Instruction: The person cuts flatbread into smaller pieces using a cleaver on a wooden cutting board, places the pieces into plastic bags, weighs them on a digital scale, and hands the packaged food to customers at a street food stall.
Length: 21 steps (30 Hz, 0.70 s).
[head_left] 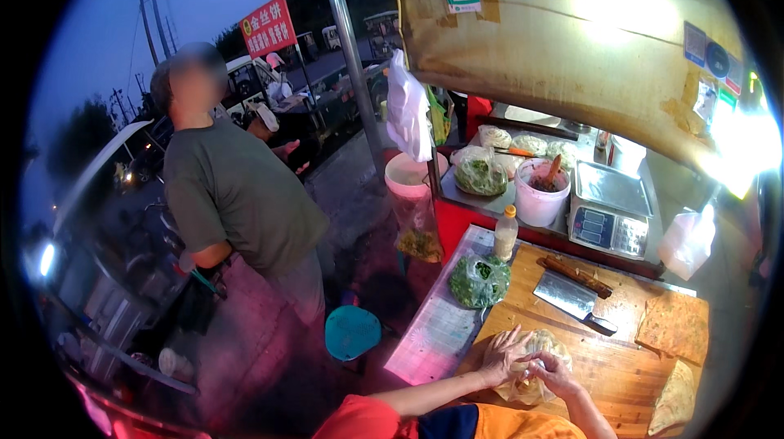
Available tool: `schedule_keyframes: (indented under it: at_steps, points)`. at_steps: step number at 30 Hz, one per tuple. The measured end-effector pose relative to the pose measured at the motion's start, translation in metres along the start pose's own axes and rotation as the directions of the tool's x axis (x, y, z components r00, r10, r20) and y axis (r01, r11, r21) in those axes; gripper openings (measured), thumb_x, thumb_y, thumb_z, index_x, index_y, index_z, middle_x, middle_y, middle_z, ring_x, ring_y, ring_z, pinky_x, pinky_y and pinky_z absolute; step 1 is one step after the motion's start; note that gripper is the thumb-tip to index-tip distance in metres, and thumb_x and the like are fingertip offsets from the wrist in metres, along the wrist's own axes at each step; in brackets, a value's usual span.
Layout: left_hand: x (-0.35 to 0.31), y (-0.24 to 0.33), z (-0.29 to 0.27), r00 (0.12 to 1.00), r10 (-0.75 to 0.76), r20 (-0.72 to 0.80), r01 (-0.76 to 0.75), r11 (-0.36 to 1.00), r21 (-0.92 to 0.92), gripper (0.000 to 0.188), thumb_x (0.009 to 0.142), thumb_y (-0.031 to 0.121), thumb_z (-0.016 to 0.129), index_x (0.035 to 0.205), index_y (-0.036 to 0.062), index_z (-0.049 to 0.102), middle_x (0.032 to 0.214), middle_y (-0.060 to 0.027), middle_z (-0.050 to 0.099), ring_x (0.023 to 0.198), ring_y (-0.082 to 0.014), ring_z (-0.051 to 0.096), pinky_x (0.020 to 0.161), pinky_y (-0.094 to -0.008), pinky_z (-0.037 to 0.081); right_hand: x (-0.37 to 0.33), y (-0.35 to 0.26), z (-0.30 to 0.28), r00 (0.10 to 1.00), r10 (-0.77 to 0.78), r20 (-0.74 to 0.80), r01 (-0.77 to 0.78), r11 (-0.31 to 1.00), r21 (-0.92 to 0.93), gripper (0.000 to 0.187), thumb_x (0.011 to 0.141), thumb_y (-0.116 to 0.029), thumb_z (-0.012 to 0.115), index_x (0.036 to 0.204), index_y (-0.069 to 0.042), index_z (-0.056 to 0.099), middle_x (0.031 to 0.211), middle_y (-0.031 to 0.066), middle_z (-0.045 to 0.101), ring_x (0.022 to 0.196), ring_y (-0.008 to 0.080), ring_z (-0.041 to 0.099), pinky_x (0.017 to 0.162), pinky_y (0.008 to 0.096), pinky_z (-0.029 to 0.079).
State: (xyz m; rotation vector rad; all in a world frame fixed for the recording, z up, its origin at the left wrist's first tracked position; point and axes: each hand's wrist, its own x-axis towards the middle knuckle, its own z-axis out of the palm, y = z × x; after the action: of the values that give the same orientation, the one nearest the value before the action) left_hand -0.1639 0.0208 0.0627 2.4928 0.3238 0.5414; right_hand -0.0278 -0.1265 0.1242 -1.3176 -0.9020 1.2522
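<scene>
On the wooden board (600, 349), a clear plastic bag (523, 394) with yellowish-brown food inside lies between my two hands. My left hand (501, 360) rests over the bag's left and top side, its fingers bent around the gathered film. Closed in a pinch at the bag's top is my right hand (552, 374), touching the left fingertips. Exactly what the food is, the film hides. Beyond my hands, a cleaver (565, 295) lies flat beside a dark brown wooden stick (575, 275). A square flatbread (674, 327) and a cut flatbread piece (674, 398) sit to the right.
Chopped greens in a bag (479, 280) and a bottle (505, 233) stand left of the board. Behind are a sauce bucket (542, 202) and a scale (611, 214). A person (237, 186) stands left, near a teal bucket (353, 333). A tarp (539, 55) hangs overhead.
</scene>
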Motion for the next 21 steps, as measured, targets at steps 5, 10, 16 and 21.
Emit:
schedule_keyframes:
  at_steps: [5,10,16,21]
  points:
    - [0.006,-0.008,0.008,0.996,-0.083,0.039,0.083,0.996,-0.018,0.072,0.085,0.051,0.067,0.147,0.0212,0.046,0.154,-0.0255,0.032,0.139,-0.0450,0.034,0.117,-0.0500,0.025,-0.009,-0.041,0.014,0.999,-0.025,-0.033,-0.006,0.708,-0.706,0.036,0.091,-0.003,0.062,0.126,-0.010,0.058,0.107,0.0107,0.073,0.096,0.0237,0.070,0.080,0.0335,0.054]
    - [0.004,-0.033,0.026,0.990,0.019,0.139,-0.012,0.999,-0.051,0.049,0.090,0.042,0.062,0.132,0.0176,0.061,0.145,-0.0186,0.048,0.139,-0.0436,0.034,0.117,-0.0529,0.024,0.001,-0.005,0.009,0.870,-0.489,0.062,0.166,0.172,-0.971,0.025,0.083,-0.009,0.064,0.108,-0.010,0.062,0.092,0.0091,0.065,0.081,0.0327,0.065,0.070,0.0414,0.052]
    - [0.018,-0.024,0.019,0.926,-0.314,0.211,0.370,0.868,-0.331,0.043,0.096,0.050,0.053,0.119,0.0192,0.072,0.145,-0.0190,0.050,0.143,-0.0427,0.030,0.119,-0.0510,0.018,0.007,0.004,0.001,0.715,-0.663,0.222,0.187,-0.124,-0.974,0.014,0.078,-0.016,0.070,0.085,-0.011,0.059,0.078,0.0056,0.055,0.069,0.0254,0.058,0.063,0.0396,0.044]
    - [0.025,-0.009,0.011,0.876,-0.383,0.292,0.446,0.874,-0.193,0.047,0.092,0.060,0.053,0.108,0.0228,0.077,0.144,-0.0139,0.052,0.141,-0.0376,0.034,0.119,-0.0441,0.022,0.009,-0.006,0.010,0.611,-0.744,0.271,0.244,-0.148,-0.958,0.019,0.073,-0.015,0.074,0.077,-0.011,0.056,0.074,0.0055,0.054,0.066,0.0247,0.055,0.063,0.0399,0.042]
